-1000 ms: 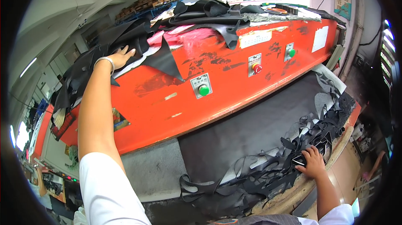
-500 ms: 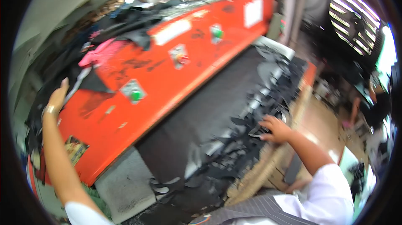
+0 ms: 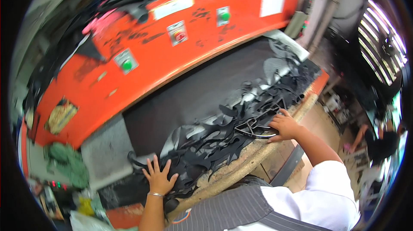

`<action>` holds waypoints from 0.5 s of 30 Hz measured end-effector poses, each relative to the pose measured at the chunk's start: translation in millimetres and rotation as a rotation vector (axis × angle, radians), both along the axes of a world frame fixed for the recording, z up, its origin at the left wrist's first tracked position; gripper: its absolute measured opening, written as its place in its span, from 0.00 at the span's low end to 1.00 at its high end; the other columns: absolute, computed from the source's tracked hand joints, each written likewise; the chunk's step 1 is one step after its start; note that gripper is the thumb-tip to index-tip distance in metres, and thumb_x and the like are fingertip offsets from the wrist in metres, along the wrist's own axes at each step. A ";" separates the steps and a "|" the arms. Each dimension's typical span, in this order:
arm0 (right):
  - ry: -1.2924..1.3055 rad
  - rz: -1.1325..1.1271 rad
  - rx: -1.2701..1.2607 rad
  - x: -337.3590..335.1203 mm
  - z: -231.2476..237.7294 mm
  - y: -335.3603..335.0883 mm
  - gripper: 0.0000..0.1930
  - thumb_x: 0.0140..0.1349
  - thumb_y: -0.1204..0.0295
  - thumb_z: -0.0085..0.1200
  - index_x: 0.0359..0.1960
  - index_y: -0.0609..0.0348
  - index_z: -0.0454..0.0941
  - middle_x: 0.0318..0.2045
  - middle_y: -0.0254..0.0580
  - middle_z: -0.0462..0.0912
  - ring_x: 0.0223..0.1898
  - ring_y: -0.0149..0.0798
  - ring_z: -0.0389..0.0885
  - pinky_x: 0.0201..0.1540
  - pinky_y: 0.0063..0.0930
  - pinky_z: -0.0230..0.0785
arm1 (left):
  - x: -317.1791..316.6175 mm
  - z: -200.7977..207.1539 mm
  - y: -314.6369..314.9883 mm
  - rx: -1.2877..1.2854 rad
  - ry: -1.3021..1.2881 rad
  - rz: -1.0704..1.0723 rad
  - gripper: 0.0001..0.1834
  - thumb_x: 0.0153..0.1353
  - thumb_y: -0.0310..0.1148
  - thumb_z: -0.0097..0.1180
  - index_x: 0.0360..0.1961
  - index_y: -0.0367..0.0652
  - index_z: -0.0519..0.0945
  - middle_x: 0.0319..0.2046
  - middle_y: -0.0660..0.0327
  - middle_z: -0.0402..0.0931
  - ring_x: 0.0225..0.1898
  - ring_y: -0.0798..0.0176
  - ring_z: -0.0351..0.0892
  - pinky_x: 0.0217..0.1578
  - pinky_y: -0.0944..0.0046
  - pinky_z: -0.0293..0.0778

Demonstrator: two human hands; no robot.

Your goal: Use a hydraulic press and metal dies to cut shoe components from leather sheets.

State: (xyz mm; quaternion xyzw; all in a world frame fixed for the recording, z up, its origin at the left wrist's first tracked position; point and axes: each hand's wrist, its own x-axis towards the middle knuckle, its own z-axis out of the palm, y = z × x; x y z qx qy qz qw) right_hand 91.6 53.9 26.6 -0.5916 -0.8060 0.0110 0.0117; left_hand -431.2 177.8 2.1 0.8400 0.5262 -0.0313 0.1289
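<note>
My left hand (image 3: 160,180), fingers spread wide, rests on the near left end of a heap of black cut scraps (image 3: 206,147). My right hand (image 3: 285,127) is on the right end of a metal cutting die (image 3: 254,128), fingers and thumb bent around its edge. The die is an open frame of thin dark bands with a shiny curved rim, lying over the scraps. Beyond the heap, a smooth black sheet (image 3: 180,102) lies spread on the machine bed. My fingers partly hide the die's right end.
A large red press beam (image 3: 155,65) spans above the sheet, with green buttons (image 3: 127,64) and a red one (image 3: 179,36). A worn wooden edge (image 3: 241,162) runs along the front. Green cloth (image 3: 66,164) lies at left. Another person (image 3: 380,145) sits far right.
My left hand has come down from the red beam's left end to the scraps. My right hand stays by the die, which now shows more plainly. The view has shifted.
</note>
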 end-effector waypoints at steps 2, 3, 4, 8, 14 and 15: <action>0.047 0.053 0.005 8.6 12.4 3.1 0.33 0.43 0.37 0.62 0.34 0.57 0.80 0.29 0.40 0.78 0.41 0.45 0.75 0.61 0.48 0.57 | -6.7 -1.4 -26.2 -0.213 -0.067 0.086 0.34 0.57 0.59 0.52 0.66 0.68 0.66 0.73 0.51 0.44 0.74 0.41 0.32 0.62 0.24 0.28; 0.049 0.099 -0.051 10.3 20.4 7.1 0.31 0.41 0.39 0.64 0.30 0.57 0.80 0.25 0.42 0.76 0.37 0.46 0.75 0.54 0.41 0.64 | -5.7 10.5 -36.4 -0.273 -0.039 0.105 0.33 0.59 0.61 0.49 0.66 0.69 0.66 0.73 0.54 0.44 0.74 0.41 0.32 0.62 0.24 0.28; 0.083 0.013 -0.146 8.3 29.8 9.7 0.32 0.40 0.40 0.65 0.29 0.60 0.80 0.25 0.45 0.77 0.36 0.47 0.76 0.46 0.37 0.69 | -6.5 15.4 -43.3 -0.313 -0.008 0.110 0.35 0.59 0.60 0.50 0.67 0.68 0.64 0.74 0.54 0.40 0.74 0.42 0.30 0.63 0.25 0.29; 0.272 -0.135 -0.305 3.8 101.6 20.4 0.33 0.37 0.45 0.70 0.30 0.69 0.82 0.27 0.51 0.80 0.32 0.54 0.81 0.37 0.40 0.73 | -5.8 8.8 -69.4 -0.375 -0.033 0.171 0.37 0.58 0.62 0.50 0.69 0.69 0.61 0.74 0.55 0.36 0.74 0.42 0.27 0.63 0.27 0.27; 0.565 -0.082 -0.326 -58.1 182.2 81.2 0.31 0.39 0.50 0.72 0.33 0.69 0.79 0.25 0.50 0.79 0.27 0.43 0.79 0.31 0.35 0.70 | -2.6 5.3 -84.2 -0.396 -0.060 0.205 0.38 0.58 0.62 0.49 0.69 0.70 0.59 0.75 0.55 0.33 0.74 0.44 0.25 0.63 0.28 0.25; 0.566 0.043 -0.309 -70.4 173.9 100.2 0.32 0.41 0.51 0.72 0.37 0.68 0.78 0.24 0.48 0.78 0.26 0.41 0.77 0.30 0.35 0.70 | -4.6 4.2 -86.2 -0.386 -0.082 0.216 0.37 0.58 0.62 0.50 0.69 0.70 0.60 0.74 0.55 0.34 0.74 0.44 0.26 0.63 0.28 0.25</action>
